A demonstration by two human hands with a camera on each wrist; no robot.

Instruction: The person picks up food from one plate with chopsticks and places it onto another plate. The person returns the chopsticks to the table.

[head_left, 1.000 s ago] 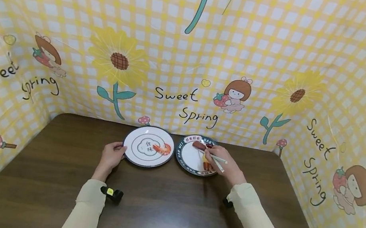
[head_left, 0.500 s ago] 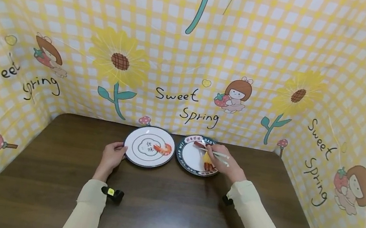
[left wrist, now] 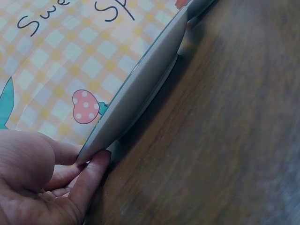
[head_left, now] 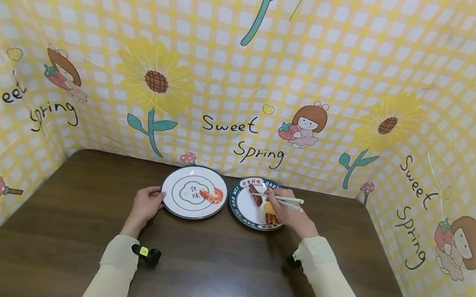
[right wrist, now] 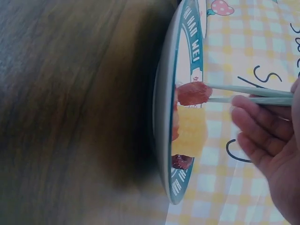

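Observation:
My left hand (head_left: 144, 208) pinches the near-left rim of a white plate (head_left: 178, 180), on which a shrimp (head_left: 213, 195) lies at the right side. In the left wrist view, thumb and fingers meet at that plate's edge (left wrist: 136, 89). My right hand (head_left: 292, 218) holds a pair of pale chopsticks (head_left: 291, 200) over a second plate (head_left: 241, 209) with a lettered green rim. Their tips are at a reddish-brown, sausage-like piece (right wrist: 194, 93); in the right wrist view they meet its end. Beside it on this plate are a yellow piece (right wrist: 190, 129) and a dark red piece (right wrist: 182, 161).
Both plates stand side by side near the back edge of a brown wooden table (head_left: 207, 275). A yellow checked cloth (head_left: 230, 79) rises behind the table and along both sides.
The chopsticks have swung from slanting down to nearly level in the head view. The sausage-like piece has turned from lying crosswise to a steeper slant. My left hand keeps its place.

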